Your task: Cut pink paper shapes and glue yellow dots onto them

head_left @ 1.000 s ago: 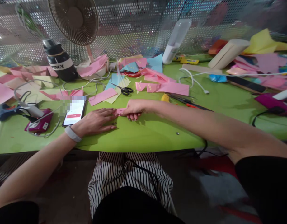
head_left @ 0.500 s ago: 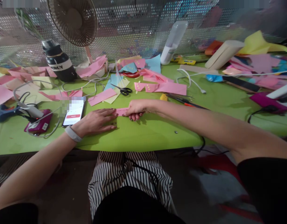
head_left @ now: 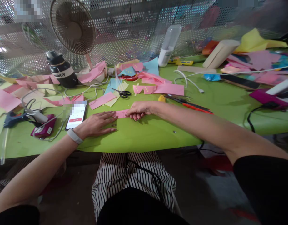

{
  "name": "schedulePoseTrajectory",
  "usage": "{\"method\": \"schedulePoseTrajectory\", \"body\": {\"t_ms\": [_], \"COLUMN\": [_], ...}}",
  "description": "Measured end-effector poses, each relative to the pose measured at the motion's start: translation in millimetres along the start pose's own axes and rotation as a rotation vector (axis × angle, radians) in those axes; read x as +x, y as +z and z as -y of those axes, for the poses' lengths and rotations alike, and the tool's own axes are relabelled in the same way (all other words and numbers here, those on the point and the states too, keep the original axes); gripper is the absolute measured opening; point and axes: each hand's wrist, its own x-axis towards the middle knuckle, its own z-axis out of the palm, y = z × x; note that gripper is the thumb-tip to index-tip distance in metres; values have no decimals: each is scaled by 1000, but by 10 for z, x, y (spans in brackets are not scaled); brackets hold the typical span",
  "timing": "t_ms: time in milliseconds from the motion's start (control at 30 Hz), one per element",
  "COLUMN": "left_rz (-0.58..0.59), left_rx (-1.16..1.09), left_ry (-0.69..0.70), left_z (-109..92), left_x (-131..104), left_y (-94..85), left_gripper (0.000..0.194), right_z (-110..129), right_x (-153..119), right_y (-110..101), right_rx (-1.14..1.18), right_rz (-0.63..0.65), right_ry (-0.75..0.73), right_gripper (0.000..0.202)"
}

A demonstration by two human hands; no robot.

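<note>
A narrow pink paper strip (head_left: pixel 121 114) lies flat on the green tabletop, with a crease or slit line along it. My left hand (head_left: pixel 100 122) rests palm down with fingers stretched out, its fingertips over the strip's left end. At the right end, my right hand (head_left: pixel 138 110) is closed in a fist, thumb side against the paper; whatever sits inside the curled fingers is hidden. Black scissors (head_left: pixel 123 93) lie open just beyond the strip, beside another pink paper piece (head_left: pixel 103 100). Behind my right wrist is a pink paper with notched edge and yellow dots (head_left: pixel 144 89).
A phone (head_left: pixel 76 115) and a purple power socket (head_left: pixel 47 126) with cables lie left of my hand, near a glue gun (head_left: pixel 14 119). Behind stand a black bottle (head_left: pixel 62 72) and a fan (head_left: pixel 73 29). A red-handled tool (head_left: pixel 196 107) lies under my right forearm's far side.
The view has shifted slightly. More of the pink strip shows between my hands; my left hand stays flat and my right hand stays closed at its right end.
</note>
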Motion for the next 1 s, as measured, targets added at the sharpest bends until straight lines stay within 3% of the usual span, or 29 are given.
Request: {"method": "schedulePoseTrajectory", "body": {"t_ms": [167, 233, 300, 367, 400, 500, 567, 800, 1000], "left_rz": [30, -35, -153, -211, -164, 205, 308, 377, 422], "left_rx": [-10, -40, -60, -103, -176, -614, -777, -879, -901], "left_ry": [-1, -41, -181, -414, -514, -665, -686, -716, -799], "left_z": [-20, -37, -56, -71, -74, -56, -27, 71, 78], "left_x": [7, 46, 124, 240, 306, 496, 588, 673, 712], "left_y": [-83, -149, -224, -292, -316, -330, -302, -224, -239], "left_gripper": [58, 53, 47, 42, 42, 45, 46, 52, 47], "right_z": [27, 53, 75, 89, 93, 89, 83, 78, 68], "right_x": [8, -5, -19, -29, -31, -28, -18, 21, 10], "right_y": [54, 68, 74, 78, 80, 83, 80, 70, 81], "right_rx": [-67, -95, -111, -115, -116, -123, -135, -133, -106], "right_rz": [-31, -35, -29, -28, -31, -38, -36, -27, -22], "right_ry": [-29, -26, -12, 6, 11, -8, -27, -27, -37], "right_gripper": [39, 39, 40, 41, 40, 40, 39, 32, 38]}}
